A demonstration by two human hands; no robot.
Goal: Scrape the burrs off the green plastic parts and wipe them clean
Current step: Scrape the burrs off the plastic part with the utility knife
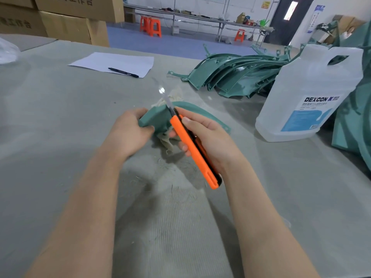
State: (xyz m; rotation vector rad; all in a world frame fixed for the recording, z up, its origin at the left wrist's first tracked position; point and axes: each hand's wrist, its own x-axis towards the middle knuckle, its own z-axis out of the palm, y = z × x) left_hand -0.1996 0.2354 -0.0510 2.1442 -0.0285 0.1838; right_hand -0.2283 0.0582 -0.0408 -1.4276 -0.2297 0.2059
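A curved green plastic part (pixel 158 118) is held just above the grey table, gripped at its near end by my left hand (pixel 130 133). My right hand (pixel 206 139) holds an orange utility knife (pixel 192 149); its extended blade (pixel 167 100) lies against the part's upper edge and points away from me. A beige cloth (pixel 167 142) hangs crumpled under the part, between both hands. The part's thin arc runs off to the right behind my right hand.
A pile of green plastic parts (pixel 236 77) lies at the back right, more green parts (pixel 353 125) at the far right edge. A large translucent jug (pixel 313 95) stands beside them. Paper (pixel 114 63) with a pen (pixel 123 72) lies far left; cardboard boxes (pixel 66 19) behind.
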